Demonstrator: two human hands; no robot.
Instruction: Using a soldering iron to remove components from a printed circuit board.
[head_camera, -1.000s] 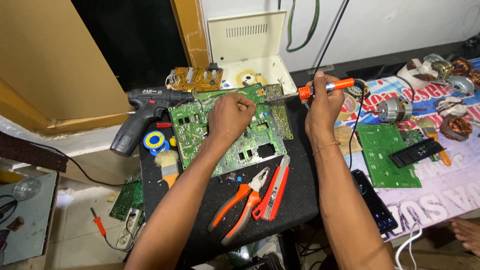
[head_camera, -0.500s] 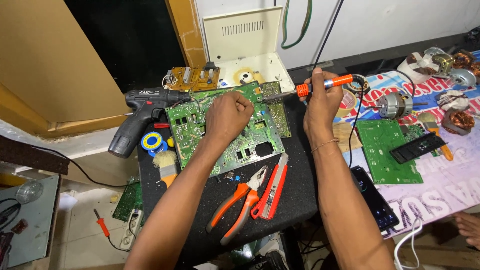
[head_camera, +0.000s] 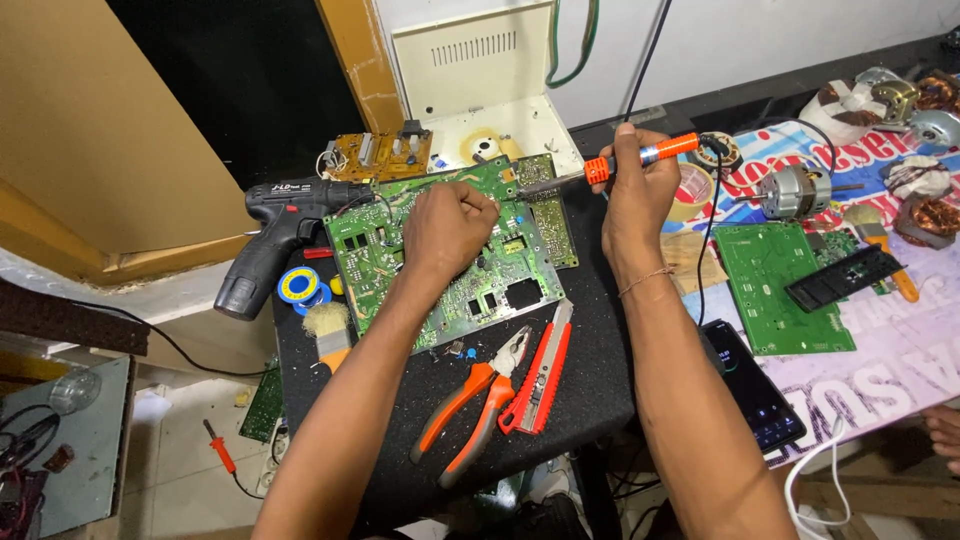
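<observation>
A large green circuit board (head_camera: 372, 258) lies on a black pad (head_camera: 590, 370). My left hand (head_camera: 448, 226) rests on the board with its fingers curled near the top edge; whether it pinches anything is hidden. My right hand (head_camera: 634, 190) grips an orange-handled soldering iron (head_camera: 640, 157), whose metal tip points left and meets the board's upper right corner near a narrow green board (head_camera: 552, 215).
Orange pliers (head_camera: 478, 398) and a red utility knife (head_camera: 540, 370) lie below the board. A black cordless drill (head_camera: 275, 228), solder spool (head_camera: 298, 286) and brush (head_camera: 328, 330) sit left. A phone (head_camera: 752, 385), another green board (head_camera: 780, 285), motors (head_camera: 795, 190) and a cream box (head_camera: 480, 85) lie around.
The view has shifted slightly. My right hand with the soldering iron stays at the board's top right corner; my left hand stays on the board.
</observation>
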